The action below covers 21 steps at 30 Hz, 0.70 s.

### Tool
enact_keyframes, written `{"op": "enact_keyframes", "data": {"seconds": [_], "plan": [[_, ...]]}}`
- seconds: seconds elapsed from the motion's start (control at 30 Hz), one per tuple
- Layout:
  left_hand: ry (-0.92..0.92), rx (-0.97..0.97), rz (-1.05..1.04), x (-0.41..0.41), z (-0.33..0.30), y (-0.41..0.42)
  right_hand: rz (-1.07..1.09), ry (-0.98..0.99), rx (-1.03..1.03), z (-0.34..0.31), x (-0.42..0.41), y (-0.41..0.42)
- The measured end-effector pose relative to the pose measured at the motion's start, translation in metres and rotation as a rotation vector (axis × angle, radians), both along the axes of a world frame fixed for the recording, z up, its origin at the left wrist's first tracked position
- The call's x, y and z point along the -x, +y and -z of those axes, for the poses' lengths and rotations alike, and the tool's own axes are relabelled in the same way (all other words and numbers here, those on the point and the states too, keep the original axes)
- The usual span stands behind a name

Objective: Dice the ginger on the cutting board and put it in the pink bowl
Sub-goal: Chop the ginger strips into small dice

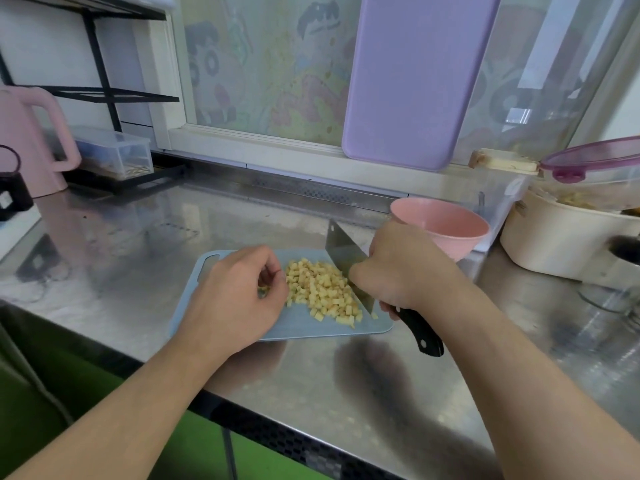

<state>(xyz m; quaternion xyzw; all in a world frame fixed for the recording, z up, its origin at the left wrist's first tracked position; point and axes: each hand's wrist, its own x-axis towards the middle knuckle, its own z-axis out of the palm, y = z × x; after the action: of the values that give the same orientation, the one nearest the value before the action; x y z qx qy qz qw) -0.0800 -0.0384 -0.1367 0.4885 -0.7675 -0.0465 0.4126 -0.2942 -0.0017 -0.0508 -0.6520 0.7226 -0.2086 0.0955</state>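
Steel counter (145,230) fills frame; blue cutting board (298,323) centre. Dicing looks finished; transfer pending. Pink bowl (446,225) right of centre, apparently empty, beside board. Right hand (398,268) grips cleaver (341,252), blade against pile. Left hand (235,292) curled, fingertips gathering cubes. Diced ginger (322,289): small pale-yellow cubes heaped mid-board. Next: scoop onto blade, carry to bowl.

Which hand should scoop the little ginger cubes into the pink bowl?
Probably the right hand: it grips the black-handled cleaver beside the diced yellow ginger, nearest the pink bowl.
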Motion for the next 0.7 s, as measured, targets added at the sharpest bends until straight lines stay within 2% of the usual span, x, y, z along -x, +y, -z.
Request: {"op": "enact_keyframes", "data": {"seconds": [0.07,0.2,0.57,0.7], "plan": [[0.004,-0.001,0.001,0.001,0.0,0.0,0.019,-0.053,0.036,-0.001,0.004,-0.003],[0.003,0.009,0.004,0.0,0.0,-0.001,0.123,-0.035,0.147,-0.005,0.026,-0.012],[0.007,0.003,-0.002,0.0,0.0,-0.001,0.146,0.034,0.059,0.001,0.034,-0.013],[0.007,0.003,0.001,0.0,0.001,-0.002,0.122,-0.001,0.046,0.0,0.029,-0.01]]}}
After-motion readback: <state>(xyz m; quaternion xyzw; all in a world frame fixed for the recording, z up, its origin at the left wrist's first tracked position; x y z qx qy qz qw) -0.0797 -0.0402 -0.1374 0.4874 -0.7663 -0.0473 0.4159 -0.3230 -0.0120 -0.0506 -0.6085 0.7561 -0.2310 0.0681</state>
